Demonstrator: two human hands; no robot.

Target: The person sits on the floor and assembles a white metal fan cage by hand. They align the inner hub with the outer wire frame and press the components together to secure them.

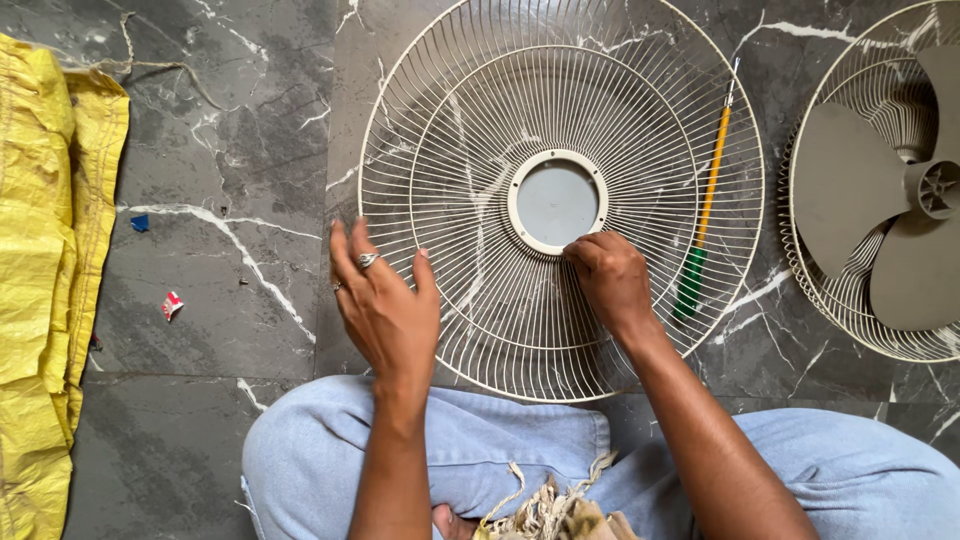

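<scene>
**Q:** What is in front of you on the floor?

**A:** A cream wire fan guard (560, 200) lies flat on the dark marbled floor (240, 150), filling the centre of the frame. Its round hub ring (557, 202) sits in the middle. I am seated with my knees in pale blue jeans (520, 450) at the lower edge, just below the guard's near rim.

**Q:** And your hands?

**A:** My left hand (385, 305), wearing a ring, is open with fingers spread, resting at the guard's lower left rim. My right hand (610, 280) is curled, fingers bent down onto the wires just below the hub ring; whether it pinches a wire I cannot tell.

**Q:** Any tools in view?

**A:** A screwdriver with a yellow shaft and green handle (705, 210) lies under or on the guard's right side, slanting from upper right to lower centre, near my right hand but apart from it.

**Q:** What else surrounds you?

**A:** At the right edge, a second wire guard (850, 300) holds a grey three-blade fan propeller (890, 190). A yellow woven sack (45, 270) runs down the left edge. Two small scraps, one blue (139, 223) and one red-and-white (172, 305), lie on the floor between sack and guard. Frayed cloth (550, 510) sits in my lap at bottom centre.
</scene>
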